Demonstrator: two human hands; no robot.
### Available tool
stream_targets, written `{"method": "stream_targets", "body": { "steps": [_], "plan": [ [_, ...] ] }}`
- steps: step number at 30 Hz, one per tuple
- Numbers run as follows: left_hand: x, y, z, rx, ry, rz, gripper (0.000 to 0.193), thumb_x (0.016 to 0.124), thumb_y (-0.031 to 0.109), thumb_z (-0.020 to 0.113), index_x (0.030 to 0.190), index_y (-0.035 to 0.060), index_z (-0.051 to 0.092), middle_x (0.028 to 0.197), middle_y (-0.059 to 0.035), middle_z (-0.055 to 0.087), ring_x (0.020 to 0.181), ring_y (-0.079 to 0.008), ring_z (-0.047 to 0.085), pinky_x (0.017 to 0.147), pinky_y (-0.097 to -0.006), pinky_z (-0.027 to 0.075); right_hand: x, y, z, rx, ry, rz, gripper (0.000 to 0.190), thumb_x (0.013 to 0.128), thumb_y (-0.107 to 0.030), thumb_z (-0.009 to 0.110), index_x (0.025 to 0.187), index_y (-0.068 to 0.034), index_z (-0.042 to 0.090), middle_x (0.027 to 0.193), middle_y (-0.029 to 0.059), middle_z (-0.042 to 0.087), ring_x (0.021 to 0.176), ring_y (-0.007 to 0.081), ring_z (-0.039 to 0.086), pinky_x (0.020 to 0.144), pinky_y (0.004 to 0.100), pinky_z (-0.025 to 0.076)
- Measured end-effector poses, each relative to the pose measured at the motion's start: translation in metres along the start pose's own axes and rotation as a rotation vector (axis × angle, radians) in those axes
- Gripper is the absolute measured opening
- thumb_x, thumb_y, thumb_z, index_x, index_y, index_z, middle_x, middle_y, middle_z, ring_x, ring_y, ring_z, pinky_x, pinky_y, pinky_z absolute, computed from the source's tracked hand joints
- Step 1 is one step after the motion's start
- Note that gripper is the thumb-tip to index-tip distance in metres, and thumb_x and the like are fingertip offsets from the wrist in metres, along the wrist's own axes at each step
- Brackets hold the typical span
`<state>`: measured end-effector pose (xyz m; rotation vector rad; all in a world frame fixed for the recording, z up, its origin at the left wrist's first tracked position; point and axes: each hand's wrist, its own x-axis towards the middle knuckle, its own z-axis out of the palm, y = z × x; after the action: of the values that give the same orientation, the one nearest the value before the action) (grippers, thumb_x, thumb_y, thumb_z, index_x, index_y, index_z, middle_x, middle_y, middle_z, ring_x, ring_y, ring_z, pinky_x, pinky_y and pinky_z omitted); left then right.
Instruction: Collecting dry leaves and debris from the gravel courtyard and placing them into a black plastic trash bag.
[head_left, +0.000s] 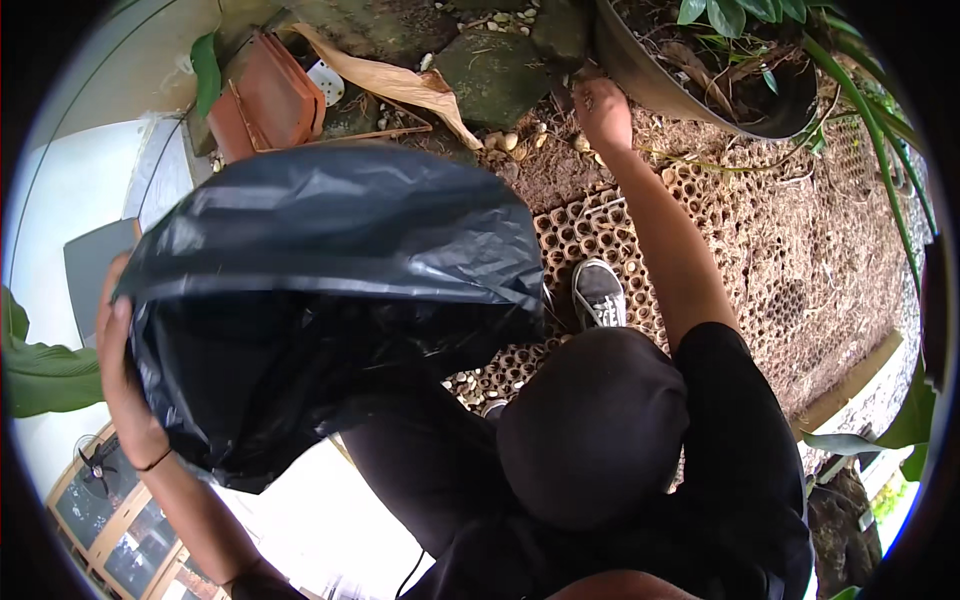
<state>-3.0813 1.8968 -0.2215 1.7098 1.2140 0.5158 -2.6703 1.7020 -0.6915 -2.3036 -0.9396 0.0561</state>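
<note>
My left hand grips the rim of a large black plastic bag at its left side, thumb over the edge. The bag's dark mouth gapes towards my body, and what lies inside cannot be made out. Stretched far forward, my right hand is down at the soil beside the big plant pot. Its fingertips point away from me and are partly lost against the ground, so I cannot see whether they pinch anything. A long dry leaf lies just beyond the bag.
Terracotta tiles lean at the upper left beside a flat stone. Pebbles dot the soil. Under my sneaker runs a perforated ground grid. Green leaves reach in at the left.
</note>
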Motion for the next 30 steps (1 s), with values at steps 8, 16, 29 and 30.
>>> {"method": "stream_targets", "body": {
  "steps": [8, 16, 29, 30],
  "plan": [
    [0.011, 0.003, 0.076, -0.166, -0.052, -0.042, 0.046, 0.093, 0.021, 0.061, 0.131, -0.0029, 0.052, 0.121, -0.0097, 0.062, 0.109, -0.0160, 0.059, 0.100, -0.0258, 0.040, 0.003, 0.009, 0.025, -0.053, -0.185, -0.025, 0.030, 0.077, -0.006, 0.067, 0.106, -0.005, 0.066, 0.106, 0.0160, 0.067, 0.093, 0.0363, 0.065, 0.085, 0.0418, 0.054],
    [0.021, 0.000, 0.098, -0.314, -0.216, -0.056, 0.029, 0.097, 0.017, 0.056, 0.120, 0.0007, 0.056, 0.103, -0.0052, 0.068, 0.087, -0.0080, 0.066, 0.079, -0.0208, 0.052, -0.026, -0.065, -0.128, 0.832, 0.140, 0.360, 0.013, 0.083, -0.005, 0.071, 0.095, -0.002, 0.065, 0.087, 0.0074, 0.068, 0.077, 0.0101, 0.064, 0.067, 0.0235, 0.052],
    [-0.007, 0.006, 0.066, -0.104, -0.010, -0.011, 0.028, 0.097, 0.018, 0.054, 0.115, -0.0017, 0.061, 0.103, -0.0058, 0.066, 0.100, -0.0124, 0.061, 0.090, -0.0254, 0.045, -0.084, -0.292, -0.060, 0.087, -1.017, -1.104, 0.031, 0.087, -0.010, 0.052, 0.115, -0.004, 0.063, 0.112, 0.0171, 0.064, 0.105, 0.0305, 0.062, 0.086, 0.0429, 0.052],
    [-0.008, -0.016, 0.036, -0.053, -0.040, -0.017, 0.026, 0.097, 0.018, 0.054, 0.115, 0.0000, 0.062, 0.099, -0.0043, 0.066, 0.098, -0.0113, 0.061, 0.088, -0.0247, 0.045, -0.086, -0.292, -0.078, 0.313, -0.946, -1.112, 0.031, 0.087, -0.009, 0.053, 0.115, -0.004, 0.064, 0.110, 0.0171, 0.065, 0.107, 0.0309, 0.062, 0.087, 0.0433, 0.052]
  ]
}}
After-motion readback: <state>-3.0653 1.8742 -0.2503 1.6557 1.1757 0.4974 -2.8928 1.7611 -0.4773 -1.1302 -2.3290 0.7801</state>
